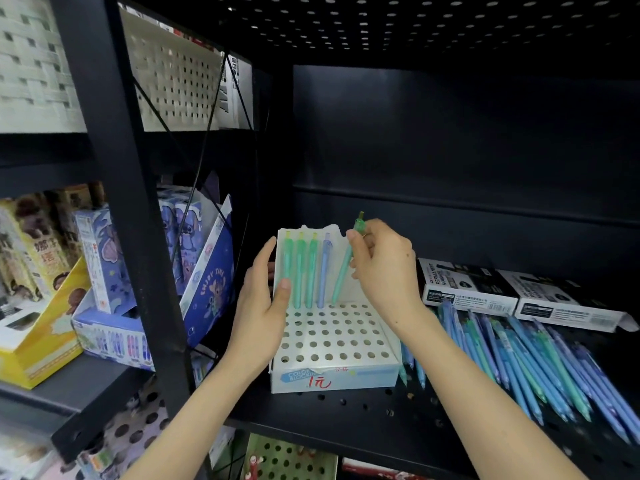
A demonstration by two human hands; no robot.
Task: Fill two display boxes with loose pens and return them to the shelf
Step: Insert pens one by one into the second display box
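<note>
A white display box (334,341) with a grid of round holes stands on the black perforated shelf (363,414). Its back row holds three green pens (299,271) and one blue pen (323,271), all upright. My left hand (263,306) grips the box's left wall, thumb on the inside. My right hand (381,265) pinches a green pen (344,271) near its top; the pen leans, its tip in a back-row hole beside the blue one. A heap of loose blue and green pens (526,368) lies on the shelf to the right of the box.
Two black-and-white marker boxes (467,289) lie behind the loose pens. A black upright post (138,237) separates this bay from the left one, where blue cartoon boxes (207,271) and a yellow box (41,327) stand. More goods sit on the shelf below.
</note>
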